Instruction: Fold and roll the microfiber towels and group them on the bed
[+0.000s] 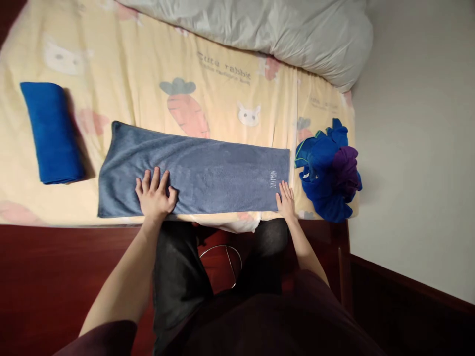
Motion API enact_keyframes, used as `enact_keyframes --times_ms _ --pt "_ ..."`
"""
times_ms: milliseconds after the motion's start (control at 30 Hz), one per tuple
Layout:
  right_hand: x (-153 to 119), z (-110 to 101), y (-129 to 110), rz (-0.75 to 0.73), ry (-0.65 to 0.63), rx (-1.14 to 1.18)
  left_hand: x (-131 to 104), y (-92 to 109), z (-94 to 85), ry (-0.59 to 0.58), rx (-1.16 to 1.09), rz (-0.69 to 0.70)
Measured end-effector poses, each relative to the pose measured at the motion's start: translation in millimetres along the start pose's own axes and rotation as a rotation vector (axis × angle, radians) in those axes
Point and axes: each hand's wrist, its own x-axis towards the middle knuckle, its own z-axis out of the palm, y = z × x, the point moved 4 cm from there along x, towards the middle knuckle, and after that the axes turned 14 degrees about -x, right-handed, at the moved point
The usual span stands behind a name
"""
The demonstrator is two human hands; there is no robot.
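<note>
A grey-blue towel (222,173) lies stretched lengthwise along the near side of the bed, with small pale lettering close to its right end. My left hand (156,195) rests flat on the towel's left half, fingers spread, and faint creases run across the cloth around it. At the lower right corner my right hand (286,200) lies on the towel with its fingers stretched out, just below the lettering. Neither hand grips the cloth. The towel's upper left corner looks slightly turned up.
On the left lies a folded bright blue towel (54,133). A crumpled heap of blue and purple cloth (326,173) sits at the right, close to the wall (415,148). A pale grey pillow or quilt (297,29) lies along the back of the patterned yellow bedsheet (141,99).
</note>
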Motion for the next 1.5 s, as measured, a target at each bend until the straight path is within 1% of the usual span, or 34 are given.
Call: enact_keyframes --times_ms 33,100,167,233,300,400,467,500,533,567,600,667,700,767,800,833,867,900,933,967,1033,1100,1133,1200,1267,1333,1400,1500 --pt "3 -3 2 0.021 0.016 -0.008 0 1 -0.6 -0.006 0.005 -0.011" --pt "22 -13 -1 0.030 0.065 -0.025 0 4 -2.0 -0.011 0.002 -0.018" --pt "53 -26 -9 0.019 0.129 -0.043 1 6 -2.8 -0.013 -0.013 -0.013" --pt "91 -34 -14 -0.007 0.156 -0.062 1 6 -2.7 -0.015 -0.034 -0.020" --pt "131 -35 -9 -0.006 0.116 -0.079 2 5 -2.1 -0.020 -0.051 -0.042" --pt "176 -27 14 0.057 0.014 -0.080 3 3 -0.6 -0.022 -0.052 -0.064" --pt "192 -24 25 0.116 -0.005 -0.091 3 2 0.5 -0.026 -0.046 -0.063" --pt "196 -24 25 0.154 0.013 -0.108 3 1 1.0 -0.027 -0.045 -0.059" --pt "197 -26 19 0.192 0.048 -0.128 3 0 1.3 -0.028 -0.043 -0.054" --pt "194 -29 8 0.222 0.100 -0.146 3 0 1.6 -0.029 -0.041 -0.049" --pt "188 -32 -9 0.233 0.160 -0.156 3 -1 1.7 -0.029 -0.037 -0.045" --pt "169 -35 -58 0.188 0.264 -0.135 3 -2 1.8 -0.032 -0.030 -0.041" --pt "159 -33 -85 0.132 0.285 -0.106 4 -3 1.9 -0.036 -0.028 -0.040" --pt "141 -27 -134 0.048 0.279 -0.036 4 -2 2.1 -0.041 -0.024 -0.039" --pt "135 -23 -150 0.051 0.262 0.003 3 -1 2.1 -0.044 -0.022 -0.037" --pt "133 -19 -160 0.082 0.242 0.038 3 0 1.7 -0.043 -0.018 -0.034" --pt "134 -17 -161 0.132 0.224 0.065 1 2 0.9 -0.041 -0.010 -0.031" --pt "138 -15 -156 0.185 0.213 0.081 1 3 -0.4 -0.039 0.003 -0.026" --pt "145 -15 -145 0.229 0.210 0.084 0 4 -2.2 -0.040 0.020 -0.018" --pt "153 -16 -129 0.251 0.216 0.078 2 4 -4.3 -0.048 0.041 -0.008" --pt "169 -16 -89 0.235 0.240 0.057 13 1 -9.9 -0.082 0.079 0.010" --pt "180 -11 -49 0.165 0.243 0.043 38 -8 -18.7 -0.099 0.097 0.017" --pt "182 -6 -32 0.131 0.251 0.032 56 -14 -24.0 -0.094 0.097 0.019" --pt "182 4 -9 0.084 0.289 0.019 99 -30 -34.1 -0.061 0.085 0.032" --pt "180 13 2 0.095 0.346 0.029 139 -50 -36.6 -0.114 0.058 0.038" --pt "180 18 6 0.153 0.387 0.049 169 -70 -36.0 -0.144 0.053 -0.012" --pt "183 21 7 0.229 0.392 0.053 184 -84 -35.3 -0.160 0.055 -0.049" --pt "189 20 7 0.325 0.357 0.013 188 -91 -38.2 -0.176 0.053 -0.090"
